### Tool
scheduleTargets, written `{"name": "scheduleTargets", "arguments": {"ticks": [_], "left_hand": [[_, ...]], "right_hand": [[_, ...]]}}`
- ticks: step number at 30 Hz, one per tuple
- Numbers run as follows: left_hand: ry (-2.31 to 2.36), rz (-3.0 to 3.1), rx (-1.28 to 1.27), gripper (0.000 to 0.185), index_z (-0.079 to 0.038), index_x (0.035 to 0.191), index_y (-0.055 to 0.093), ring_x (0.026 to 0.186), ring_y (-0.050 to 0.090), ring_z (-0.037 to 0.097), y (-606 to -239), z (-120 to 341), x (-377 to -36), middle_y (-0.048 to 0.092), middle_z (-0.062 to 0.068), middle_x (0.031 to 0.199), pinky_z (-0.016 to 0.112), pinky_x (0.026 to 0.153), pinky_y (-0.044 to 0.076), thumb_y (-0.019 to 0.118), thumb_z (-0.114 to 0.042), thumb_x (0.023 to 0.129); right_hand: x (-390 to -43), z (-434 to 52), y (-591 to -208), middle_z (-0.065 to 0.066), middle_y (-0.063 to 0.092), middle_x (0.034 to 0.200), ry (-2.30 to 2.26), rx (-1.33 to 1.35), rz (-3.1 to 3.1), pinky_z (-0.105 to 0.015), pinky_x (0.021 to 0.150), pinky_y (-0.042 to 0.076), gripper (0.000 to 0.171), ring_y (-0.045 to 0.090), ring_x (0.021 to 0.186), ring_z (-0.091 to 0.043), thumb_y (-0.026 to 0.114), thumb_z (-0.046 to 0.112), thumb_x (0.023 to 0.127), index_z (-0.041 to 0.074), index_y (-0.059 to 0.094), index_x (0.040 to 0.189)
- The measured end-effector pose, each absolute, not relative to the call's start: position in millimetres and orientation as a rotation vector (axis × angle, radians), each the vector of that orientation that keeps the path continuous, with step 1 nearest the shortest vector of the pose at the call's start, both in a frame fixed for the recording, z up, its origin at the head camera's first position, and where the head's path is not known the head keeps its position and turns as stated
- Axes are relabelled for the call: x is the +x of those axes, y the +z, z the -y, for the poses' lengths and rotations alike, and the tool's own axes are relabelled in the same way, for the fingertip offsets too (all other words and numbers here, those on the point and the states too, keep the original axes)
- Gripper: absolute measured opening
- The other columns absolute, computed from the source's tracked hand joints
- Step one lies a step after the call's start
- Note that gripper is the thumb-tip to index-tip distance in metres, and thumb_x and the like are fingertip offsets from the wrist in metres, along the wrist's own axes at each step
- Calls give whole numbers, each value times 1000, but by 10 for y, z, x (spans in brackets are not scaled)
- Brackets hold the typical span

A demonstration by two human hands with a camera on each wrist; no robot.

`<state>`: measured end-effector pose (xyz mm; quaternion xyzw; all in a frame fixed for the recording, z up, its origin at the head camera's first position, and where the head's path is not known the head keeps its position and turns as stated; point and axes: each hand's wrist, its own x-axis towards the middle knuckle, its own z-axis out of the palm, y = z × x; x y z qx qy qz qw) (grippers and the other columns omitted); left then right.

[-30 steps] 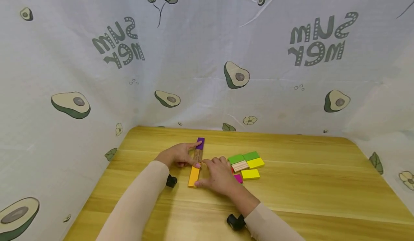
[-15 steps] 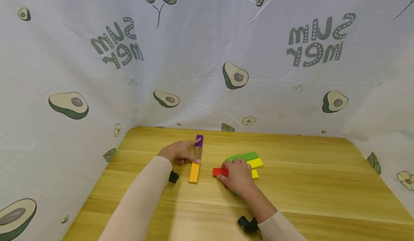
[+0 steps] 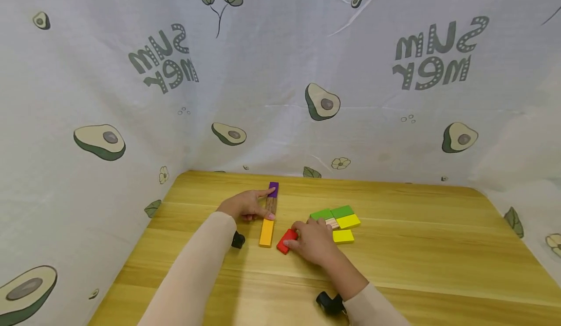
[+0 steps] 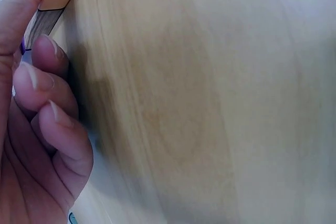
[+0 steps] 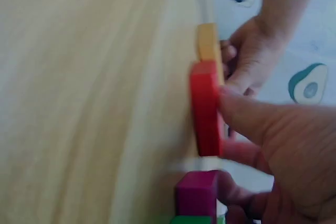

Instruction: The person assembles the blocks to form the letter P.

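A purple block (image 3: 273, 188), a brown wood-grain block (image 3: 271, 206) and an orange block (image 3: 266, 233) lie end to end in a line on the table. My left hand (image 3: 246, 205) rests beside that line, index finger extended onto the purple block and thumb at the orange block's far end. Its other fingers are loosely bent, as the left wrist view shows. With thumb and fingers, my right hand (image 3: 314, 242) pinches a red block (image 3: 286, 241), slanted just right of the orange one. In the right wrist view, a magenta block (image 5: 196, 198) stands near its lower fingers.
Right of my right hand, green blocks (image 3: 342, 211), yellow blocks (image 3: 343, 237) and a pale striped block (image 3: 333, 223) form a loose cluster, partly covered by that hand. A white printed cloth (image 3: 280, 97) rises behind the wooden table (image 3: 416, 248).
My right hand left the orange block, reached right to the cluster, took hold of the red block and brought it left, turned aslant. My left hand stays at the line of blocks.
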<state>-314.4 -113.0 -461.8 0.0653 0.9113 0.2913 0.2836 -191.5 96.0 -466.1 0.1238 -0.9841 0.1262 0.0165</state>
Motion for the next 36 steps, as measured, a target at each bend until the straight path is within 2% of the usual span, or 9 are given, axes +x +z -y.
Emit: {"name": "scheduleTargets", "arguments": {"ticks": [3,6,9,13,20,27,32,36], "left_hand": [[794,-2434,160,95,-54,139,26,41,36,16,-4614,1130,-3141,47,3,55,26,40,34,80,-52,61],[798,-2429,160,95,-54,139,26,42,36,16,-4601,1134,-3141,47,2,56,26,41,34,80,-52,60],[791,-2432,169,95,-54,139,25,42,36,15,-4586,1134,-3137,48,3,56,25,41,35,79,-53,61],[794,-2432,169,95,-54,139,25,42,36,15,-4562,1136,-3129,48,3,56,25,41,35,79,-52,61],[850,-2405,172,93,-51,140,26,42,36,14,-4546,1128,-3088,48,3,55,24,41,34,79,-46,65],[853,-2401,169,92,-50,140,27,43,37,15,-4575,1122,-3087,47,2,54,25,41,32,79,-47,65],[845,-2400,168,93,-50,140,27,43,38,15,-4567,1122,-3092,47,2,54,25,41,33,80,-47,64],[840,-2401,169,92,-51,140,27,44,38,15,-4557,1127,-3093,47,2,55,25,42,33,79,-47,64]], "right_hand": [[-1910,-952,-4639,1,53,86,534,468,3095,-37,66,29,56,40,84,-23,67,62,72,19,64,107],[-1881,-947,-4626,0,53,88,525,507,3117,-37,69,30,70,41,88,-24,70,69,62,15,62,107],[-1845,-940,-4636,-1,52,91,487,549,3125,-39,71,31,76,42,90,-26,73,68,57,13,60,107],[-1806,-897,-4652,-3,54,93,435,567,3093,-41,71,34,76,43,90,-25,72,68,59,12,60,109],[-1726,-776,-4650,1,53,88,458,703,3045,-42,77,35,66,44,85,-21,70,66,63,12,60,101],[-1630,-599,-4671,2,58,104,584,890,3042,-42,89,37,68,49,100,-20,71,65,64,15,60,110],[-1638,-517,-4680,4,56,100,622,886,3050,-43,88,38,67,50,98,-18,71,62,67,16,56,113],[-1668,-486,-4688,1,56,106,684,830,3076,-44,90,38,76,51,101,-20,71,61,67,16,50,123]]}}
